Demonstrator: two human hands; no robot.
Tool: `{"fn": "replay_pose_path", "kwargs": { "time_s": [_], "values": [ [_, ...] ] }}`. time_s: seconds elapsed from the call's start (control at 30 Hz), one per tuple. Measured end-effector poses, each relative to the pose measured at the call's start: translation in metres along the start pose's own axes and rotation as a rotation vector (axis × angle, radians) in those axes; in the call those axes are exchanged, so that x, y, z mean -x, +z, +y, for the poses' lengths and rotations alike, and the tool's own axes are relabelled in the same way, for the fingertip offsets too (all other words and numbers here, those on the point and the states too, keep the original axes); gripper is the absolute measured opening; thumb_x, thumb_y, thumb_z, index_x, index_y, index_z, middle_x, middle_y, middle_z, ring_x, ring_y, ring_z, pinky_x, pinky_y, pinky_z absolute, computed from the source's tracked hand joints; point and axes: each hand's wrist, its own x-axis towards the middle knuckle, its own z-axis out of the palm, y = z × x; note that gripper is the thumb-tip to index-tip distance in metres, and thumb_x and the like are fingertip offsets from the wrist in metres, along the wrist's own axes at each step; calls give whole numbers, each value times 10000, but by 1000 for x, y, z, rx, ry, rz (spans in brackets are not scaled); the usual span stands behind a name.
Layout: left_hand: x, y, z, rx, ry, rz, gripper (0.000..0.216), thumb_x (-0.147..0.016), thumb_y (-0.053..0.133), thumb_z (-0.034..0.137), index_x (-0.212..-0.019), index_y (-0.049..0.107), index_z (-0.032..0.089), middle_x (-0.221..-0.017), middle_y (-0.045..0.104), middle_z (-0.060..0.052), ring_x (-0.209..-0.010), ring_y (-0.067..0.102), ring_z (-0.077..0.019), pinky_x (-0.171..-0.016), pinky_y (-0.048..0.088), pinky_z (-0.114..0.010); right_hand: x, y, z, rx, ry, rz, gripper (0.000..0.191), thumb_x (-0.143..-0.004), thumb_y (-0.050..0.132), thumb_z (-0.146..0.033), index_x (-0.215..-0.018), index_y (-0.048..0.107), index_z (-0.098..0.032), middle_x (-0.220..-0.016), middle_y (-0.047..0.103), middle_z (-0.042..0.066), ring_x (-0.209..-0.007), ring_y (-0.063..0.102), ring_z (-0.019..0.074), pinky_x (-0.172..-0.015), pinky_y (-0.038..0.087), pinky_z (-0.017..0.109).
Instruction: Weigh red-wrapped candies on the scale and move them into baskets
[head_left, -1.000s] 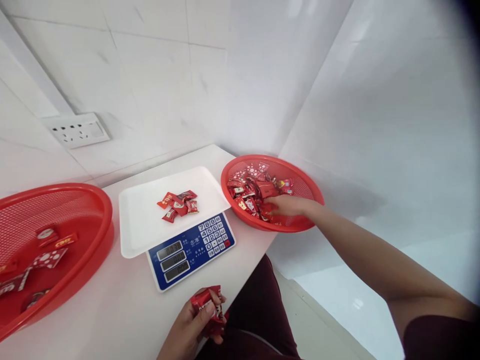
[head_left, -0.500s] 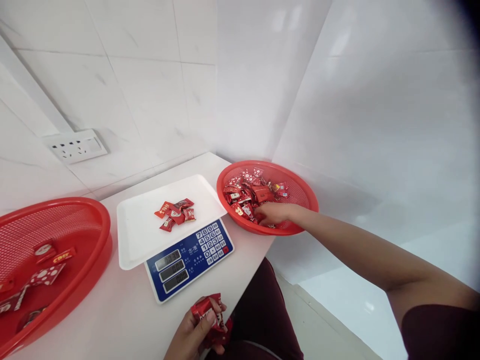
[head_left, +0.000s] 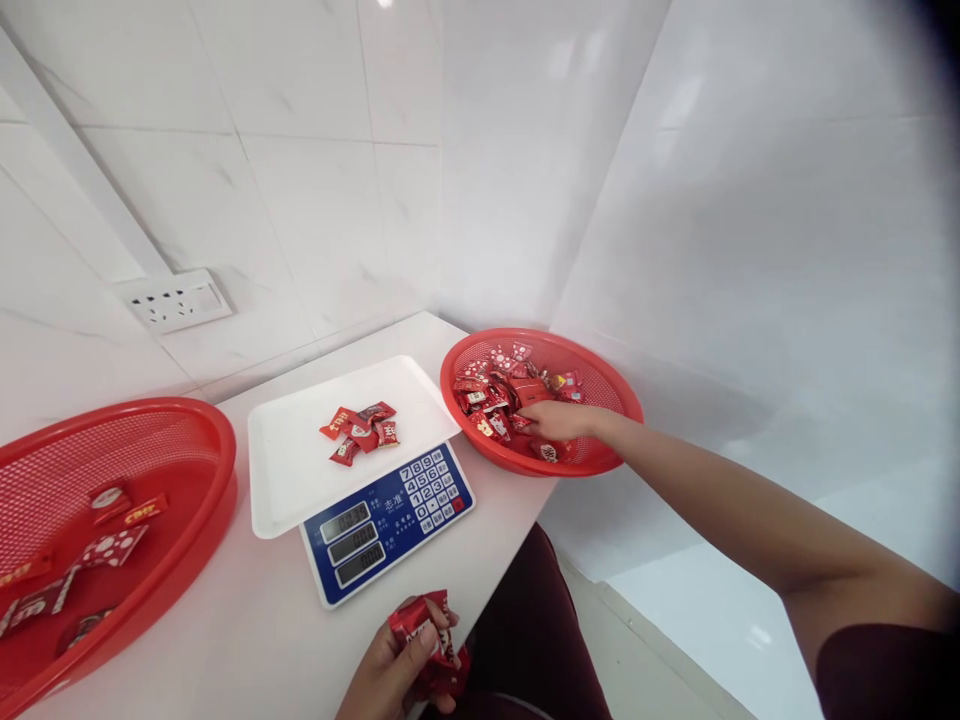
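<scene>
A: What's on the counter (head_left: 255, 630)?
B: A big red basket (head_left: 225, 470) well out past the left hand (head_left: 394, 672), a smaller basket (head_left: 600, 380) under the right hand (head_left: 556, 420), and a scale (head_left: 390, 515) between the two hands.
A: And the hands?
B: The left is clenched on a bundle of sweets (head_left: 420, 625). The right lies among the smaller basket's wrapped candies (head_left: 487, 385) — I cannot tell whether it grips any.

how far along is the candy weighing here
Done: a few wrapped candies lie on the scale tray, and several more sit in the left basket. In hand: the left hand clutches a red bunch of candies, and the right hand is down in the right basket. Left: the candy pile there is by far the biggest heap.
</scene>
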Motion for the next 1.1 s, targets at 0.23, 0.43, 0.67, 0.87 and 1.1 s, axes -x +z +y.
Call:
{"fn": "replay_pose_path", "kwargs": {
  "time_s": [0.23,0.43,0.67,0.87,1.1],
  "values": [
    [3,3,4,-6,-19,-34,456,-613,740,539,-854,643,164,-991,616,-82,-553,601,-127,-478,439,-251,19,-14,1,-314,-21,56,224,-826,448,-399,-715,459,-204,-812,637,35,-780,617,195,-690,477,299],
    [6,4,5,-3,17,-79,434,-665,709,524,-877,625,156,-906,636,-76,-498,591,-110,-478,419,-240,20,-18,-27,-463,-81,158,247,-828,438,-444,-760,450,-207,-782,625,27,-791,620,189,-721,478,315],
    [9,6,11,5,22,-71,469,-655,726,503,-924,622,133,-853,623,-64,-556,596,-119,-493,467,-242,8,-11,-104,-182,-308,403,235,-837,464,-386,-767,568,-188,-760,647,26,-686,573,165,-627,407,277],
    [9,4,9,15,34,-92,450,-664,724,488,-907,611,127,-830,636,-66,-540,602,-115,-494,477,-239,-26,9,-157,33,-339,419,254,-847,442,-245,-995,646,-211,-942,699,35,-829,623,175,-649,406,252],
    [11,5,11,32,50,-105,447,-651,732,488,-872,612,118,-813,630,-65,-528,605,-115,-477,473,-232,-59,14,-200,182,-388,487,287,-864,410,-201,-1053,627,-207,-1016,650,76,-913,598,209,-650,397,273]
  ]
}}
